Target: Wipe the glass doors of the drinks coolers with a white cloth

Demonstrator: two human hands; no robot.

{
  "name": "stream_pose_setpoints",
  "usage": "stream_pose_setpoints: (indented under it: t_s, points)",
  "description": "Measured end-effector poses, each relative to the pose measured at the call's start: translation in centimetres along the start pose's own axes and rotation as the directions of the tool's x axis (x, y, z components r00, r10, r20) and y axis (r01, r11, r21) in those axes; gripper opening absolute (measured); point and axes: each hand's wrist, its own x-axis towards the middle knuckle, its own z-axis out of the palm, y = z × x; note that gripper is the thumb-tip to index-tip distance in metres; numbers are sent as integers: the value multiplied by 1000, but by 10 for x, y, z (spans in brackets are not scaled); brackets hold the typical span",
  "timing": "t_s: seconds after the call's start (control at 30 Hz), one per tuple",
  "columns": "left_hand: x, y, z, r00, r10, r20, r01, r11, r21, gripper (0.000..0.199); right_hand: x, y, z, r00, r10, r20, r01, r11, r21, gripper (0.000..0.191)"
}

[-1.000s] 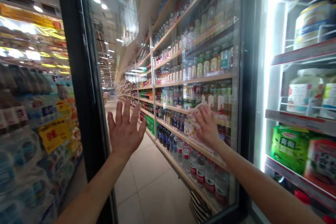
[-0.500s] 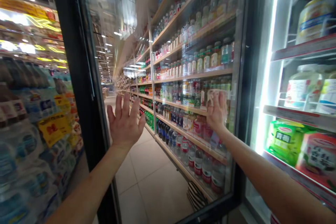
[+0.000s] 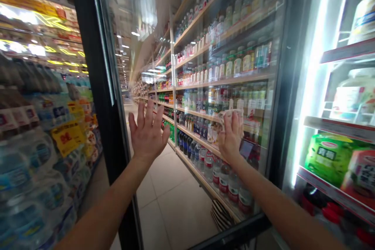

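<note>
A glass door (image 3: 187,187) with a black frame (image 3: 101,86) stands swung out in front of me. My left hand (image 3: 149,133) lies on the left part of the glass, its fingers spread and nothing in it. On the right part of the pane, my right hand (image 3: 231,136) presses a pale, crumpled cloth (image 3: 239,116) flat against the glass. The fingers lie over the cloth and cover much of it. Through the pane show long shelves of bottled drinks (image 3: 224,181).
To the right, a lit cooler (image 3: 315,86) holds jars (image 3: 351,93) and a green pouch (image 3: 325,158) on racks. Wrapped packs of water bottles (image 3: 20,179) with a yellow price sign (image 3: 68,137) are stacked on the left. A striped thing (image 3: 221,216) shows low behind the glass.
My right hand has slid the cloth left and slightly down across the glass. My left hand stays spread on the pane. The whole view has shifted a little, moving the door frame rightward.
</note>
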Motion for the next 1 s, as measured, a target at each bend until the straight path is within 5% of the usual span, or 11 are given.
stream_pose_setpoints:
  t_s: [0.03,0.13,0.2,0.27,0.33,0.53,0.63,0.73,0.87,1.0]
  points:
    - [0,0,1,1000,-2,-1,2,1000,-4,63,-5,-6,0,990,-116,79,114,993,29,63]
    - [0,-1,2,1000,-3,-8,3,1000,-14,62,-17,-20,-1,858,-438,267,411,899,152,62]
    - [-1,-1,2,1000,5,-11,-5,1000,-1,60,-11,-18,2,917,-342,204,328,939,99,60]
    - [-1,-1,4,1000,13,-22,-13,1000,18,59,3,-11,5,994,-108,30,108,994,22,60]
    - [0,-2,6,999,22,-34,-21,999,27,58,13,-5,8,998,-3,-64,3,1000,6,62]
    - [-2,-9,12,995,41,-96,-43,999,-22,54,-15,-16,6,962,-252,101,242,965,104,60]
    - [-19,-2,16,971,231,-70,-240,954,-182,55,-20,-46,4,992,-120,47,107,970,217,50]
    - [-44,9,25,876,482,13,-446,819,-361,55,-15,-86,0,987,-33,160,-39,903,428,46]
    - [-67,10,38,916,390,-99,-391,807,-443,43,-14,-108,-11,916,-166,366,-114,765,634,58]
    - [-70,1,39,916,392,-82,-380,787,-486,29,-18,-84,-21,856,-318,407,-102,667,738,55]
